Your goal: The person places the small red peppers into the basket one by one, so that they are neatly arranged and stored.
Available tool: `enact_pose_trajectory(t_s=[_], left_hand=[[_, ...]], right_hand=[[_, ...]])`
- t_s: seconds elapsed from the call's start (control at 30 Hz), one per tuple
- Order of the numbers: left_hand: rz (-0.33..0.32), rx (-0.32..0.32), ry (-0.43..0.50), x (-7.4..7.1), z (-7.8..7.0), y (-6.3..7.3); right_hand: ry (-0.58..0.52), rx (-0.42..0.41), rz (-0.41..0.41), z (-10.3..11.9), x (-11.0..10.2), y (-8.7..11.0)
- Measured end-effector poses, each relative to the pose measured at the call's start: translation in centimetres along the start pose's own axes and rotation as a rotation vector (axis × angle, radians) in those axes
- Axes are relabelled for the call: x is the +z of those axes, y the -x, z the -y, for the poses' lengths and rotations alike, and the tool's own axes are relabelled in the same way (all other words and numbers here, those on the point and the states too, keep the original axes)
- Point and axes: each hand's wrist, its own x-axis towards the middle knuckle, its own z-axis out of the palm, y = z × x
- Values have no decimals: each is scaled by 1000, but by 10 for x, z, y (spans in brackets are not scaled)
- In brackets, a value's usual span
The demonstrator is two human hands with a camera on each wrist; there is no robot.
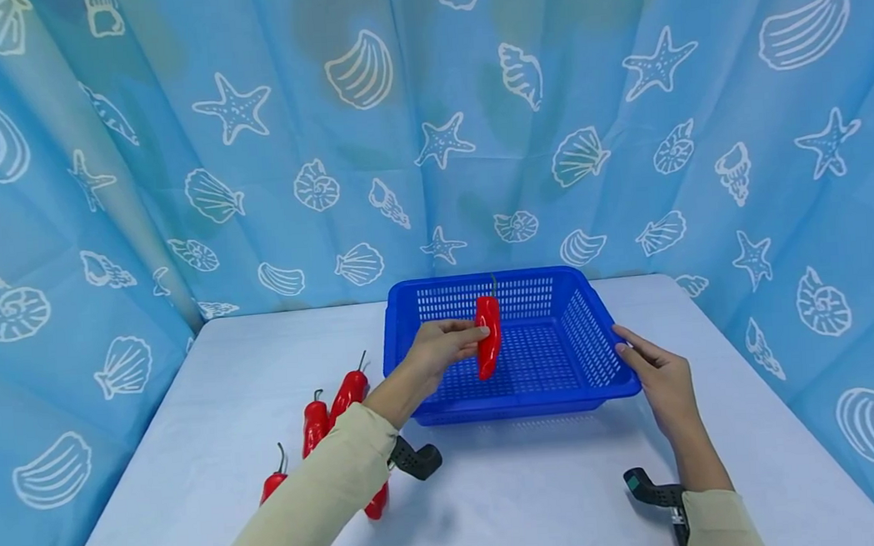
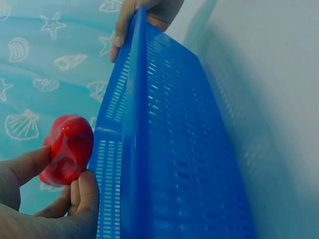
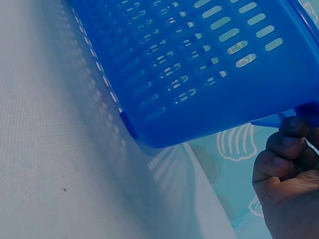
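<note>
Left arm (image 1: 318, 489) angled inward, left hand (image 1: 442, 348) pinching, right arm (image 1: 696, 453) forward, right hand (image 1: 663, 376) gripping, fingers (image 3: 285, 143) curled

Red peppers (image 1: 348, 392) partly behind left sleeve (image 1: 315, 493)

Blue basket (image 1: 520, 401): open from above, with the freest way down over its right half.
Left hand (image 1: 442, 348) and held pepper (image 1: 489, 337): block the left and middle.
Right hand (image 1: 661, 372): occupies the right rim.
Curtain (image 1: 414, 141): walls off the back.
Table (image 1: 511, 494): open lane before the basket, between the forearms.
Loose peppers (image 1: 315, 429): obstruct the left; partly hidden by the left sleeve (image 1: 322, 480), so their gaps are hard to judge.
</note>
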Motion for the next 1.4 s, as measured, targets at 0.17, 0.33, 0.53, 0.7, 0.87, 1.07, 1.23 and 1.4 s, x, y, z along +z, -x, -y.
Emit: enact_pose_trajectory(t_s=[0.17, 0.33, 0.53, 0.7, 0.87, 1.07, 1.23, 1.4], left_hand=[[4, -7, -6, 9, -1, -2], [12, -12, -12, 16, 0, -2], [31, -5, 8, 23, 2, -6], [53, -13, 23, 29, 2, -10], [65, -45, 27, 36, 1, -15], [107, -109, 31, 40, 2, -22], [115, -132, 13, 45, -1, -29], [85, -135, -2, 56, -11, -37]], right_hand=[[-8, -6, -1, -1, -1, -1], [-16, 7, 3, 0, -1, 0], [-16, 17, 6, 1, -1, 0], [-18, 16, 7, 0, -1, -1], [-31, 2, 6, -1, -1, -1], [-30, 8, 6, -5, 0, 0], [-30, 2, 10, -4, 1, 0], [-10, -5, 4, -3, -2, -2]])
